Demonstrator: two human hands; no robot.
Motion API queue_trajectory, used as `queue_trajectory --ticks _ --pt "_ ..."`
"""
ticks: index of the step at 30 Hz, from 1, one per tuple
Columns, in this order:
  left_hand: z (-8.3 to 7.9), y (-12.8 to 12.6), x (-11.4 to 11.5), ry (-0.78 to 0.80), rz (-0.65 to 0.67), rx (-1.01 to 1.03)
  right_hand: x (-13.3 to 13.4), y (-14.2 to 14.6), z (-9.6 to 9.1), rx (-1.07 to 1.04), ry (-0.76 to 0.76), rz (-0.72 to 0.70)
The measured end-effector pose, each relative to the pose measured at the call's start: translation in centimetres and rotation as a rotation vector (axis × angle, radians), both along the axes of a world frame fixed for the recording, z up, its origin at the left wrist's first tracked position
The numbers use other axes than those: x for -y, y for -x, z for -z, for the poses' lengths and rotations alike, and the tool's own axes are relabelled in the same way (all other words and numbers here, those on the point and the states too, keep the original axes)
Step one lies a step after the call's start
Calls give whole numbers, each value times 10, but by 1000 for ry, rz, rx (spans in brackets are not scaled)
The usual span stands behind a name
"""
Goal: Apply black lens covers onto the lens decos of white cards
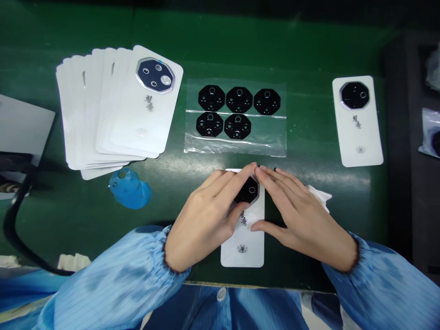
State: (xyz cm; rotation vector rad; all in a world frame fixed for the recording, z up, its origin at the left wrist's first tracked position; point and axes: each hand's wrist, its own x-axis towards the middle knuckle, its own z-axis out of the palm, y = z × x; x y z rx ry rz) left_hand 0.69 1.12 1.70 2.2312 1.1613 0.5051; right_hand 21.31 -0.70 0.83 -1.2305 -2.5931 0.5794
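A white phone back panel (242, 254) lies upright in front of me, with a black octagonal lens plate (250, 191) set in its upper part. My left hand (209, 215) reaches over the panel from the left; its thumb rests at the plate's lower edge and its index finger at the upper edge. My right hand (299, 211) is at the panel's right side, fingers stretched, index fingertip by the plate's upper right edge and meeting the left fingertip. Its thumb is apart, over the panel's right edge. The left fingers hide part of the plate.
Several black octagonal plates (239, 100) lie on a clear plastic sheet (237, 147). A fanned stack of white panels (137, 123) is at the left, above a blue peeled film (130, 189). Another panel (364, 137) lies at the right. White crumpled tissue (320, 197) sits behind my right hand.
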Motion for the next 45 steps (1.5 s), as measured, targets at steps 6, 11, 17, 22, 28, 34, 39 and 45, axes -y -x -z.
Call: queue_trajectory --ticks 6,11,17,22,28,34,39,45 --pt "-1 0 1 3 -6 -18 0 -1 0 0 -3 4" --pt "0 0 2 8 -10 -11 0 -1 1 11 0 -11" --pt "3 1 2 38 -7 24 1 3 0 73 -26 -84" --pt "9 6 2 70 13 40 3 9 -1 97 -109 -61" --pt "14 15 -5 62 76 96 8 15 -3 149 -168 -23" --pt "18 18 -8 27 100 67 12 23 -2 142 -195 12" --pt "17 18 -12 35 86 25 12 22 1 47 -99 68" --pt "17 19 -6 60 86 36 8 21 2 -380 76 382"
